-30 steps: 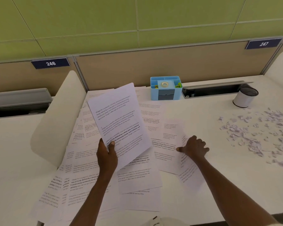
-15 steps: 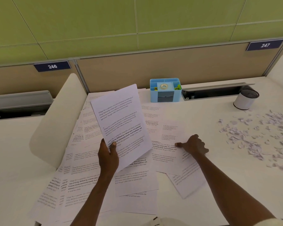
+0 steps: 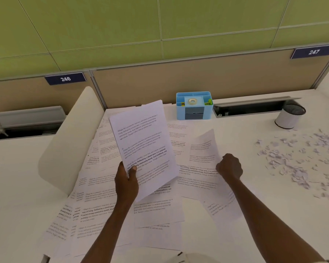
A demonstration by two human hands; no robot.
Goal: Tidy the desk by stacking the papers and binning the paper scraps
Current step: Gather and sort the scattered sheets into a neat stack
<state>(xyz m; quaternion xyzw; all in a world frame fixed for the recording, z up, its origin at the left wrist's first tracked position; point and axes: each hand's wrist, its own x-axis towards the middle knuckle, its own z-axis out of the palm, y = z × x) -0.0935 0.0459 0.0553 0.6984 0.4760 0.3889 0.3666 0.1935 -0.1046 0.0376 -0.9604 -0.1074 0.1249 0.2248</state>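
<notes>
So your left hand [image 3: 126,180] pinches a small stack [image 3: 143,147] off the desk [image 3: 273,215], thumb on top. Your right hand [image 3: 229,166], fingers curled, grips a sheet [image 3: 203,147] by its edge, far end lifted. Loose papers [image 3: 106,211] lie spread under both. Scraps [image 3: 300,160] litter the right side; behind them, the bin [image 3: 289,117].

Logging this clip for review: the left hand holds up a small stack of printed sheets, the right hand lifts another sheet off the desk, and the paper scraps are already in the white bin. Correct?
Not quite. The head view shows the paper scraps scattered on the desk, not in the white bin. The rest holds: the left hand grips the stack of printed sheets and the right hand lifts another sheet.
</notes>
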